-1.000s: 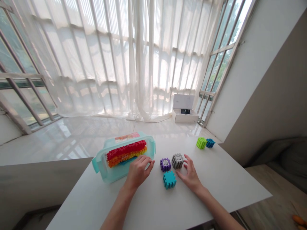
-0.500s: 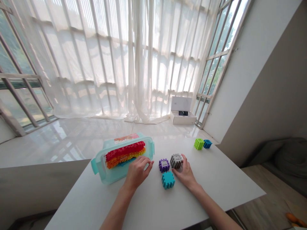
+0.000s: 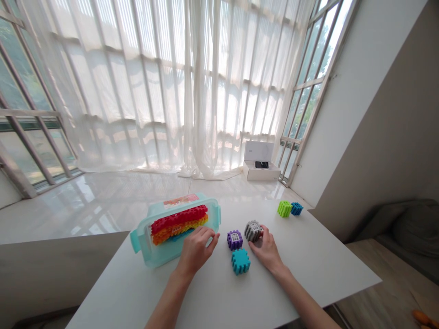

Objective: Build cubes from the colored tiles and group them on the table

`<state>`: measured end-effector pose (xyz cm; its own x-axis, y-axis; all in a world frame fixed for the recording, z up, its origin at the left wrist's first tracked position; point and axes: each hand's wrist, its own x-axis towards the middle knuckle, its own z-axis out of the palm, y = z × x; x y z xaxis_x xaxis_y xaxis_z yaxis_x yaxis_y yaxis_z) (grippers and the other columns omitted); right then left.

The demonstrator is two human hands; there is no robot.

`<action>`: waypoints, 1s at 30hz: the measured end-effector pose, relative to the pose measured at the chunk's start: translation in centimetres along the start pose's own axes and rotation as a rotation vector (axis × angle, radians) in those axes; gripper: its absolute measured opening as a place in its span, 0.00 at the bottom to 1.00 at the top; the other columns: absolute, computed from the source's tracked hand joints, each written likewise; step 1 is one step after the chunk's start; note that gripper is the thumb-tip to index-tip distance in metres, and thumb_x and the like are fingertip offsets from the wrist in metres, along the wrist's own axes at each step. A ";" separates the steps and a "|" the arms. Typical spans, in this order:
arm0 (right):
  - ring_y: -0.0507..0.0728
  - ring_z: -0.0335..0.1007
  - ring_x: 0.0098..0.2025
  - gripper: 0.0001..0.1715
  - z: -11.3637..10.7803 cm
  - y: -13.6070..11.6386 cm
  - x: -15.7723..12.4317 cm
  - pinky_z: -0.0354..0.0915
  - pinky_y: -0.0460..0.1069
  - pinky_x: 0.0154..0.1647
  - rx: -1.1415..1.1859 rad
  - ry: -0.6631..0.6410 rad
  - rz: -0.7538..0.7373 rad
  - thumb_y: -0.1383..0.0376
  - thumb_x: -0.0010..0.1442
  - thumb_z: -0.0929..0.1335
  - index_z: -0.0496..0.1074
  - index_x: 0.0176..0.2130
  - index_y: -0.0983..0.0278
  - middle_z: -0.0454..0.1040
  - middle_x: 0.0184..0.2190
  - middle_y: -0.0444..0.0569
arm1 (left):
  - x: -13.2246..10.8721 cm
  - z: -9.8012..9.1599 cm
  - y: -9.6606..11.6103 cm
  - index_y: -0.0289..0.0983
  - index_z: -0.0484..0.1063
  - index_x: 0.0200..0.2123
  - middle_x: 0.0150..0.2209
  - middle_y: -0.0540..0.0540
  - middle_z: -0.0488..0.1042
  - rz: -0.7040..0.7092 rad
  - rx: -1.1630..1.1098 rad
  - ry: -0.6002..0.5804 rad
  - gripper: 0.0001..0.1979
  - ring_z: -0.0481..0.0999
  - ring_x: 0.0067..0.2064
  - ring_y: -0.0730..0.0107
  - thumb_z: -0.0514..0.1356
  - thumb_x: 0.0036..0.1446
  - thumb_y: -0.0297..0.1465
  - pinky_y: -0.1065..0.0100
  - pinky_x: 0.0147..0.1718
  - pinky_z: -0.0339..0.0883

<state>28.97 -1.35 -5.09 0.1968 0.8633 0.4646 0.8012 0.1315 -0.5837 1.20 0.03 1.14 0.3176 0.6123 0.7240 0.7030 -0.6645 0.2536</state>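
A clear teal-rimmed plastic box (image 3: pixel 147 251) lies on the white table (image 3: pixel 308 274), packed with rows of red (image 3: pixel 179 213) and orange-yellow (image 3: pixel 180 228) interlocking blocks. My left hand (image 3: pixel 197 249) rests curled on the box's near right rim, holding nothing. My right hand (image 3: pixel 267 251) closes on a grey waffle-edged cube (image 3: pixel 252 230), with fingertips on its right side and thumb below it. Just left of that cube sits a purple cube (image 3: pixel 235 240), and a teal cube (image 3: pixel 240 261) stands nearer me, between my hands.
A lime cube (image 3: pixel 284 209) and a blue cube (image 3: pixel 297 209) sit at the table's far edge. Beyond the table are a glossy white floor (image 3: pixel 103 201), an open white box (image 3: pixel 261 167) and sheer curtains (image 3: pixel 154 91). The table's right edge drops to a wooden floor.
My right hand has moved in from beside the grey cube and closed on it. My left hand stays on the box. The whole view has shifted slightly with my head.
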 end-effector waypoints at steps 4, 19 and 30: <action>0.62 0.73 0.44 0.36 0.1 0.8 0.5 0.70 0.55 0.48 -0.007 0.015 0.002 0.59 0.52 0.71 0.61 0.57 0.63 0.75 0.40 0.50 | -0.1 0.0 -0.1 0.39 0.68 0.28 0.31 0.48 0.75 -0.002 0.006 0.002 0.12 0.74 0.36 0.66 0.56 0.65 0.33 0.67 0.37 0.65; 0.63 0.73 0.43 0.36 -1.5 5.4 4.4 0.68 0.55 0.46 -0.096 0.049 0.092 0.57 0.52 0.70 0.60 0.57 0.63 0.77 0.40 0.50 | 0.1 -0.1 -0.1 0.39 0.69 0.28 0.30 0.47 0.76 0.023 0.023 0.012 0.12 0.75 0.35 0.66 0.56 0.65 0.33 0.66 0.36 0.66; 0.65 0.74 0.47 0.37 -2.6 7.4 8.2 0.67 0.53 0.39 -0.185 0.041 0.253 0.54 0.54 0.69 0.59 0.58 0.64 0.77 0.45 0.54 | -0.2 0.0 -0.2 0.39 0.69 0.28 0.30 0.47 0.75 0.001 0.029 -0.024 0.12 0.74 0.35 0.65 0.56 0.66 0.34 0.65 0.36 0.66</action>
<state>37.94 5.41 -3.89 0.4226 0.8367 0.3483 0.8124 -0.1793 -0.5549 0.98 0.06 0.91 0.3334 0.6218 0.7086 0.7204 -0.6529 0.2340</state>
